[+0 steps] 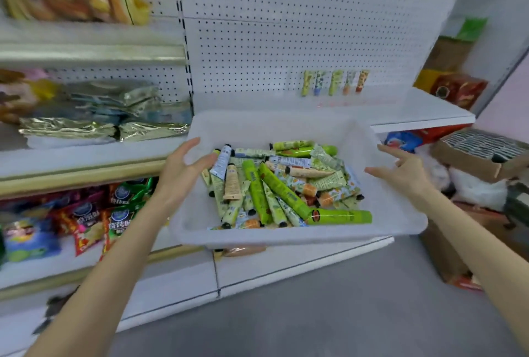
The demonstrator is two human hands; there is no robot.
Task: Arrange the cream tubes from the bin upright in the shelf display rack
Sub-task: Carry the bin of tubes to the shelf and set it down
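Both hands spread and empty: my left hand (183,169) at the left wall of the bin (286,238), my right hand (402,172) above its right rim, apparently to steady it while the cream tubes (282,185) lie heaped inside, five already upright in the display rack (357,100) behind.

Centre of the frame: a bin (300,235) of milky, half-clear plastic with a matt, frosted finish. Inside lie cream tubes (283,187) of smooth, printed soft plastic with a slight sheen. Behind, a pegboard panel (286,27) looks like white-painted metal, matt, dotted with holes. The display rack (357,100), right of centre, seems clear plastic, though blurred. Middle left, foil packets (94,127) are crinkled, mirror-bright silver and gold. Lower left, snack bags (114,213) are glossy film. Far right, a cardboard box (469,162), brown and dull
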